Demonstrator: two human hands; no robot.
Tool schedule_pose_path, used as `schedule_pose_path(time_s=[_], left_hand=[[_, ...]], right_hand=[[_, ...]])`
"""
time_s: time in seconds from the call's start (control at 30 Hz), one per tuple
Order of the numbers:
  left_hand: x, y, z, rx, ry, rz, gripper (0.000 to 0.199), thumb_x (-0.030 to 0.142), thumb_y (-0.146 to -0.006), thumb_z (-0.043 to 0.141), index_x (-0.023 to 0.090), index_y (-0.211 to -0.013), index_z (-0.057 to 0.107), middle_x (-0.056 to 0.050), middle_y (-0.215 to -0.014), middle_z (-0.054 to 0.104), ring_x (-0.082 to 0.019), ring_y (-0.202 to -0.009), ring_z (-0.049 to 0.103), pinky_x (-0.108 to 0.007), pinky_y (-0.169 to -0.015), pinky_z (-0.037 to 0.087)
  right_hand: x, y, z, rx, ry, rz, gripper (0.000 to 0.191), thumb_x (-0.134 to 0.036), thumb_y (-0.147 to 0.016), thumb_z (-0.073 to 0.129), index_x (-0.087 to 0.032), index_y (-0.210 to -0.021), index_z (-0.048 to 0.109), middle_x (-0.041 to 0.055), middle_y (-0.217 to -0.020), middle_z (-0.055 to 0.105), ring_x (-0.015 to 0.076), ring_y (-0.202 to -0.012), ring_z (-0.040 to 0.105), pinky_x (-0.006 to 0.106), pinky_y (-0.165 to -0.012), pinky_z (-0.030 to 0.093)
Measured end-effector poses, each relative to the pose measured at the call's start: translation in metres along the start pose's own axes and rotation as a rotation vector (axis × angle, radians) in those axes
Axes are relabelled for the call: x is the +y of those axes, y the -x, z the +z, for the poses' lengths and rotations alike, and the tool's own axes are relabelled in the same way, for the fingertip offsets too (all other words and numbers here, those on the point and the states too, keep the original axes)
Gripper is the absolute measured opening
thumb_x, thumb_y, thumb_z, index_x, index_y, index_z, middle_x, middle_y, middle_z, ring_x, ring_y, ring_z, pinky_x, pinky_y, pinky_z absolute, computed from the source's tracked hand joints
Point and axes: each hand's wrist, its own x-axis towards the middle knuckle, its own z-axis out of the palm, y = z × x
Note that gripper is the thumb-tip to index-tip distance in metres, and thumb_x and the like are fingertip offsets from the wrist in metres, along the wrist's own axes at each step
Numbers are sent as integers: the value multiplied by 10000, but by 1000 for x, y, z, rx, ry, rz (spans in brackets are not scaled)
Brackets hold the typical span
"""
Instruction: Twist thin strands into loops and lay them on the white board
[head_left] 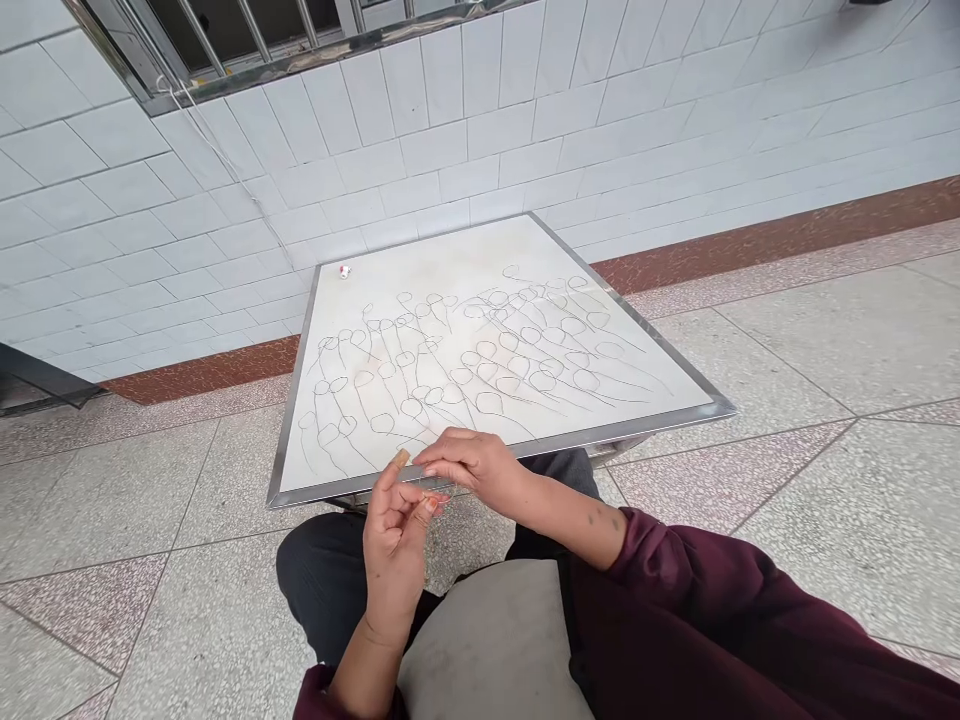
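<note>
My left hand (396, 535) is raised before the near edge of the table, thumb and fingers pinched on a thin wire. Its index finger points up, with a tan wrap on the tip. My right hand (480, 465) is close beside it, thumb and fingers closed on the same wire, whose shape is mostly hidden by the fingers. Beyond both hands, many thin dark wire loops (491, 404) with long tails lie spread over the white table (420, 250), several overlapping.
A small white and red object (345, 271) sits at the table's far left corner. Metal trim (667, 355) edges the table. Behind it stands a white tiled wall (495, 130) with a barred window (255, 30). My legs (315, 570) are under the near edge.
</note>
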Motion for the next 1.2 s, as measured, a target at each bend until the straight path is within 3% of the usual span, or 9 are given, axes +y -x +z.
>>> schedule_pose_path(time_s=[0.1, 0.17, 0.4, 0.57, 0.67, 0.77, 0.87, 1.0, 1.2], left_hand=[[0, -2, -2, 106, 61, 57, 567, 259, -829, 684, 273, -1352, 464, 38, -768, 649, -155, -817, 687, -305, -835, 523], [0, -4, -3, 171, 132, 82, 595, 242, -816, 701, 283, -1356, 455, 53, -750, 637, -161, -844, 695, -325, -877, 515], [-2, -12, -3, 296, 290, 102, 584, 229, -761, 756, 267, -1294, 521, 62, -725, 628, -159, -825, 696, -322, -825, 546], [-6, -18, -6, 312, 360, 31, 580, 209, -728, 782, 241, -1261, 557, 58, -710, 632, -148, -809, 688, -296, -788, 549], [-9, -19, -8, 296, 353, 35, 575, 211, -731, 779, 239, -1261, 559, 52, -714, 639, -150, -807, 685, -296, -781, 551], [-12, -18, -7, 245, 283, 52, 563, 235, -758, 755, 256, -1279, 541, 46, -729, 641, -160, -818, 676, -293, -744, 557], [-14, -14, -6, 188, 158, 45, 555, 251, -791, 727, 264, -1305, 517, 42, -757, 653, -127, -755, 657, -274, -762, 540], [-15, -12, -5, 160, 49, 35, 558, 264, -810, 708, 255, -1325, 493, 33, -770, 663, -113, -734, 646, -257, -784, 519], [-16, -12, -6, 115, -8, 44, 547, 280, -826, 688, 245, -1333, 487, 41, -731, 636, -104, -698, 606, -239, -756, 508]], right_hand=[[-1, 6, 0, 17, -36, 171, 297, -429, -984, 420, -231, -1142, 577, 55, -969, 669, 165, -837, 646, 316, -748, 514], [0, 13, 3, -16, 45, 195, 270, -418, -976, 447, -212, -1123, 541, 70, -976, 674, 188, -887, 644, 340, -772, 506], [4, 27, 27, -125, 529, -171, 187, -228, -987, 406, -209, -980, 591, 50, -765, 659, 184, -697, 571, 310, -637, 431], [5, 29, 38, -135, 639, -267, 209, -165, -968, 410, -189, -956, 618, 47, -706, 637, 179, -632, 536, 304, -576, 402], [7, 28, 39, -88, 540, -180, 220, -291, -990, 431, -183, -939, 616, 47, -728, 649, 179, -669, 566, 303, -615, 440], [9, 26, 35, 21, 276, 27, 231, -391, -968, 481, -188, -992, 587, 39, -788, 654, 165, -709, 594, 291, -649, 480], [11, 25, 32, 60, -18, 175, 234, -407, -965, 468, -202, -979, 581, 17, -788, 631, 123, -623, 573, 254, -588, 486], [13, 24, 33, 81, -257, 243, 245, -418, -946, 483, -210, -950, 611, 6, -784, 598, 108, -614, 570, 244, -578, 507], [17, 24, 30, 98, -265, 254, 266, -406, -935, 497, -205, -1009, 656, 19, -814, 587, 99, -597, 544, 253, -578, 502]])
